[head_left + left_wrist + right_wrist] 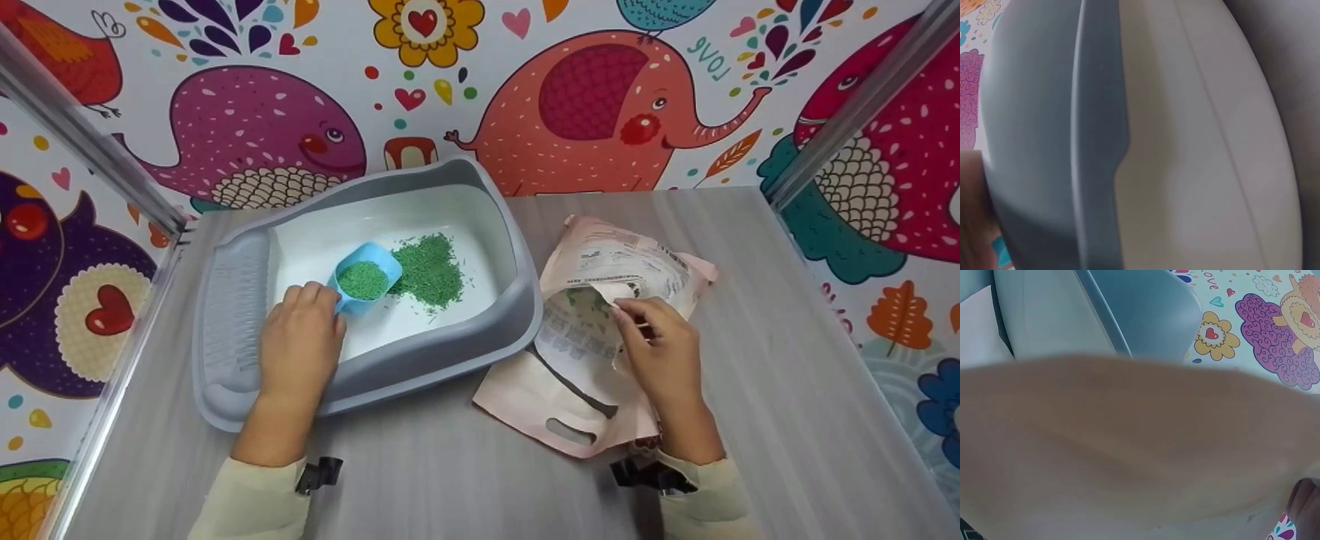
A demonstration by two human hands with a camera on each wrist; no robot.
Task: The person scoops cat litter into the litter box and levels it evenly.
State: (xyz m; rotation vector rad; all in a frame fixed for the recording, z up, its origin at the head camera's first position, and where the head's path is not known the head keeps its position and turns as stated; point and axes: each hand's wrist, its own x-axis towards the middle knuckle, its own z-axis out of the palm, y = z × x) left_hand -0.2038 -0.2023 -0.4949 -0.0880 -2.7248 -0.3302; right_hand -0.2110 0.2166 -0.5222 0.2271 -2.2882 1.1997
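My left hand [300, 341] grips the handle of a light blue scoop [386, 260], which is filled with green pellets [362, 280]. The scoop is inside a grey-and-white litter box [442, 371], beside a loose pile of green pellets [431, 274] on its white floor. To the right, my right hand [666, 356] pinches the torn edge of a pink pellet bag [611, 251] that lies with its mouth open. Some green shows inside the bag. In the left wrist view, only a sliver of the scoop [1001, 252] appears past the box wall. Blurred skin covers much of the right wrist view.
A ridged step [234, 315] forms the litter box's left end. The bag's cut top strip with a handle hole [532, 401] lies toward me on the grey wood-look table [450, 472]. Cartoon-printed walls [420, 97] and metal posts [862, 105] enclose the table.
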